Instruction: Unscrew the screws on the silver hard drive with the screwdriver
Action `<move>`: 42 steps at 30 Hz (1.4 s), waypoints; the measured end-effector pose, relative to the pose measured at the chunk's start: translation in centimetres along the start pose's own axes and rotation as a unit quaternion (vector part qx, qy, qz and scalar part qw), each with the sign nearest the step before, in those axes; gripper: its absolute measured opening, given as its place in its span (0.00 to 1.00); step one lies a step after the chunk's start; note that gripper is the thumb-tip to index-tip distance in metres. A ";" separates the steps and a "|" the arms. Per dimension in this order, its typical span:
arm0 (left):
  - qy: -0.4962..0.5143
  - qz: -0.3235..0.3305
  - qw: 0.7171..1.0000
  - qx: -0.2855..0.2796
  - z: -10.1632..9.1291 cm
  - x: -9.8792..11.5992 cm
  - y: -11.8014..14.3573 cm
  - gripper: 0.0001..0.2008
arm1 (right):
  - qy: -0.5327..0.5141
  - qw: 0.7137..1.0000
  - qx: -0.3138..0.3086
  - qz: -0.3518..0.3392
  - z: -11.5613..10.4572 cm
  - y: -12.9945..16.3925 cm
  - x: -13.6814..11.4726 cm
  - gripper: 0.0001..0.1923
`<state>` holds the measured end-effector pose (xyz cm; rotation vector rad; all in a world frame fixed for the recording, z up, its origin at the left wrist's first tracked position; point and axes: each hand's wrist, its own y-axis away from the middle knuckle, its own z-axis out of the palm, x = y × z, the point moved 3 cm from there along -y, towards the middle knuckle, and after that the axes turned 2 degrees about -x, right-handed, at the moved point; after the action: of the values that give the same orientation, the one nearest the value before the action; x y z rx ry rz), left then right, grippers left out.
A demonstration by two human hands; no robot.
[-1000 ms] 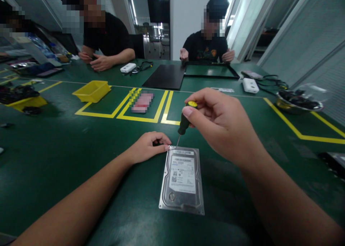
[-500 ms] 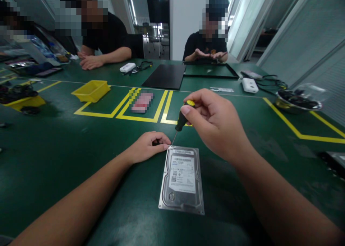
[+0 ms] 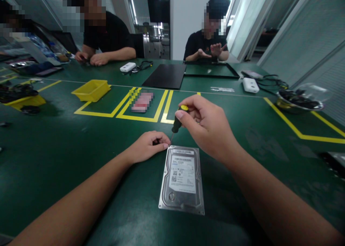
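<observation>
A silver hard drive (image 3: pixel 182 174) with a white label lies flat on the green table before me. My left hand (image 3: pixel 149 147) rests at its far left corner, thumb and curled fingers closed around that corner. In my right hand (image 3: pixel 208 127) is a screwdriver (image 3: pixel 177 122) with a black and yellow handle, gripped between thumb and fingers. Its thin shaft slants down to the same corner, beside my left fingertips. Whether the tip sits in a screw is too small to tell.
Yellow tape marks areas holding a yellow bin (image 3: pixel 91 90) and a pinkish pack (image 3: pixel 142 102). A metal bowl (image 3: pixel 299 104) of dark parts stands right. Farther back lie a black panel (image 3: pixel 165 76) and a black frame (image 3: pixel 212 75). Two people sit across the table.
My right hand and the screwdriver handle have shifted left and slightly down, so the shaft stands more upright. My left hand and the hard drive stay put. Both co-workers' hands have moved.
</observation>
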<state>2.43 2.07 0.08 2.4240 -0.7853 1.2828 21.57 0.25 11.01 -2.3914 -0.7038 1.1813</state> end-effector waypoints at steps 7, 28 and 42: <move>0.000 -0.014 1.000 0.000 0.1 0.0 0.0 0.08 | 0.002 1.000 -0.008 0.003 0.0 0.0 0.0 0.07; 0.004 -0.007 1.000 -0.002 0.0 0.2 0.1 0.07 | 0.009 1.000 -0.017 -0.001 0.3 -0.1 0.2 0.07; -0.005 -0.003 1.000 -0.002 0.0 0.1 0.0 0.07 | 0.039 0.997 -0.027 -0.056 0.2 0.0 -0.3 0.06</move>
<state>2.50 2.04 0.18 2.4295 -0.7816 1.2657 21.29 0.14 11.07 -2.3943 -0.8417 1.0304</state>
